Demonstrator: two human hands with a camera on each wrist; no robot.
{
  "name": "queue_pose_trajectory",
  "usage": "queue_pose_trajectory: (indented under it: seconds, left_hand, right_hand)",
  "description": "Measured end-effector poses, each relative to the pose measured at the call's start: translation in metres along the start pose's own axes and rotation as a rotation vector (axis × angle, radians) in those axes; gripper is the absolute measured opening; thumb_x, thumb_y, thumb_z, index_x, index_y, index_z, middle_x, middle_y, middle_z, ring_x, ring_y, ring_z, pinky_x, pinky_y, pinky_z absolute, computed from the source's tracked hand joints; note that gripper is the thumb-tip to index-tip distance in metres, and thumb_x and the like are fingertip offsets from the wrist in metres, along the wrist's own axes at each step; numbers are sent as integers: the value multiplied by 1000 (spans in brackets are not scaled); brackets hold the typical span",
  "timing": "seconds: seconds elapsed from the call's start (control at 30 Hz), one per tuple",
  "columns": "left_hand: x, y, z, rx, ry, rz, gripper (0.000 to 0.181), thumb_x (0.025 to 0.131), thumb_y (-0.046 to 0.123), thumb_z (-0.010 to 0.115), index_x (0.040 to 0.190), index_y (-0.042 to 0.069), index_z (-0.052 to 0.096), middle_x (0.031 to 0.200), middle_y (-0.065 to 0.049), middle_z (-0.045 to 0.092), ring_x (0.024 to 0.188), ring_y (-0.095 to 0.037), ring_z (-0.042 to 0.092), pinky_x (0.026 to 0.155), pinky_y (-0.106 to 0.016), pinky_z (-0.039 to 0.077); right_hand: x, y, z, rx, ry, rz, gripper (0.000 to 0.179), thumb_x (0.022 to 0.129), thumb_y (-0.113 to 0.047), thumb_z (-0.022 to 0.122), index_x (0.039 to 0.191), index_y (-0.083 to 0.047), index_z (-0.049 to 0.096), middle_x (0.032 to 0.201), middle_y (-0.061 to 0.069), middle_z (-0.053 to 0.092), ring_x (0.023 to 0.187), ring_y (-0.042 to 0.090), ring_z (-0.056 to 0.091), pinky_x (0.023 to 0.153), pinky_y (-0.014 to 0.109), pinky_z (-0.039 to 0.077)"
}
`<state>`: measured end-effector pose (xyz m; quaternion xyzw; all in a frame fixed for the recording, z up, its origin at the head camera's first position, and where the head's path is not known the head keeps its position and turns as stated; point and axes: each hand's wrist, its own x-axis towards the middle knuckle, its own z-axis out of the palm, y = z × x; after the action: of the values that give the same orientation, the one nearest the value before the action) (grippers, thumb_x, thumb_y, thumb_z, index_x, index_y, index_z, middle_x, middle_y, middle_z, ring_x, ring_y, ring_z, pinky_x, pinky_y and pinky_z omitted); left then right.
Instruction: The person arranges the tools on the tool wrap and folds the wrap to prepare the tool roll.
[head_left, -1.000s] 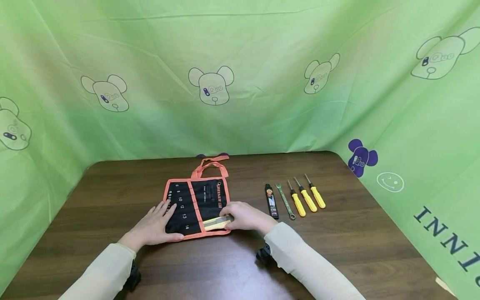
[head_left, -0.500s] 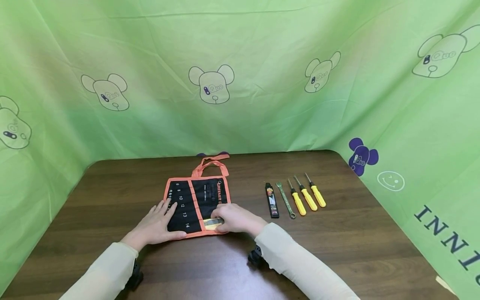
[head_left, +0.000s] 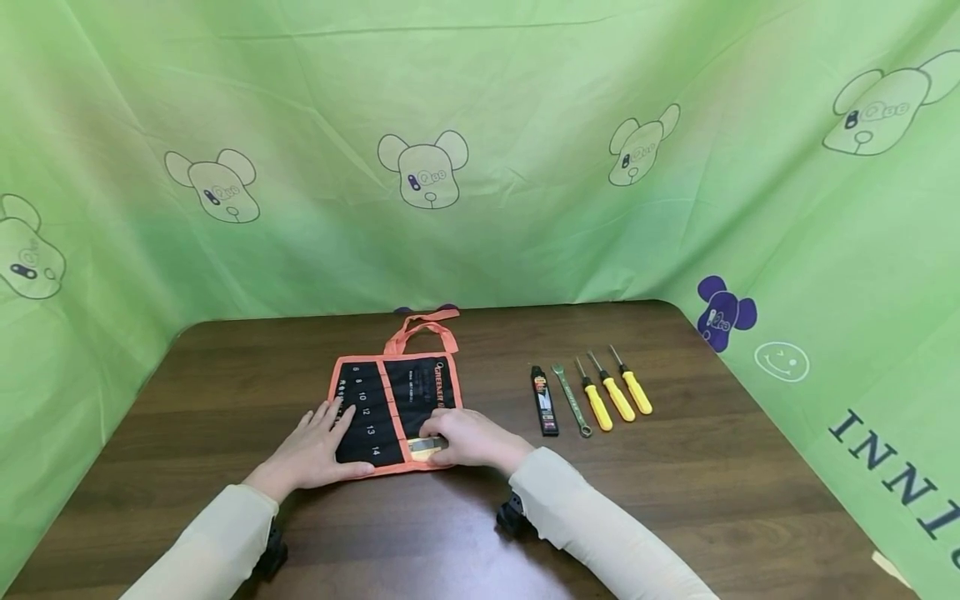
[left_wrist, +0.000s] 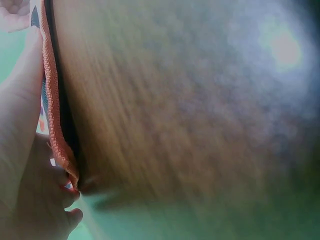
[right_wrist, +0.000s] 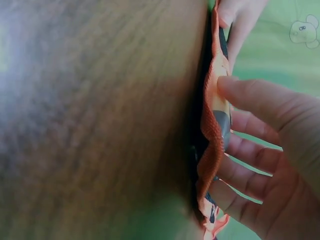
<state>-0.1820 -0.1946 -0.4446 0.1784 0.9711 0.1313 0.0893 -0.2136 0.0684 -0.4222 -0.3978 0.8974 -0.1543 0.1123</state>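
Note:
A black tool pouch (head_left: 417, 400) with orange edging and numbered slots lies on the table in the head view. My left hand (head_left: 309, 454) rests on its left part with fingers spread; the left wrist view has the thumb along the orange edge (left_wrist: 55, 105). At the pouch's lower right, my right hand (head_left: 472, 439) pinches a yellow utility knife (head_left: 422, 455) with a grey strip. One end of the knife meets the orange middle band, and my fingers cover the other. In the right wrist view, the thumb (right_wrist: 250, 95) presses the yellow body (right_wrist: 220, 92).
To the right of the pouch lie a black slim case (head_left: 544, 402), a green combination wrench (head_left: 573, 402) and three yellow-handled screwdrivers (head_left: 598, 410). Orange handle straps (head_left: 422, 333) extend from the pouch's far edge. A green printed cloth (head_left: 525, 242) hangs behind the brown table (head_left: 247, 375).
My right hand has moved left with the utility knife, and less of the knife shows now. My left hand has stayed nearly still on the pouch. The last half second shows hardly any motion.

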Motion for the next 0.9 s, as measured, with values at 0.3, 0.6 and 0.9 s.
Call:
queue_pose_trajectory:
  seconds: [0.3, 0.6, 0.9]
  left_hand:
    - [0, -1, 1, -12, 0, -4, 105, 74, 73, 51, 142, -3, 27, 145, -29, 17, 132, -46, 15, 103, -58, 14]
    - [1, -1, 0, -12, 6, -1, 106, 73, 74, 51, 142, -4, 27, 145, -29, 17, 132, -46, 14, 103, -58, 14]
    - [0, 0, 1, -14, 6, -3, 106, 73, 74, 51, 142, -4, 28, 145, -30, 17, 131, -46, 15, 102, -58, 14]
  right_hand:
    - [-3, 3, -17, 84, 72, -20, 36, 84, -29, 68, 113, -8, 64, 106, 4, 61, 92, 16, 58, 77, 30, 47]
    - [-14, 19, -46, 143, 273, 41, 42, 84, -30, 68, 119, -8, 60, 103, 4, 59, 77, 15, 54, 67, 31, 45]
    - [-32, 47, -66, 225, 449, 181, 47, 82, -26, 72, 122, -6, 57, 103, 4, 58, 79, 18, 53, 65, 31, 44]
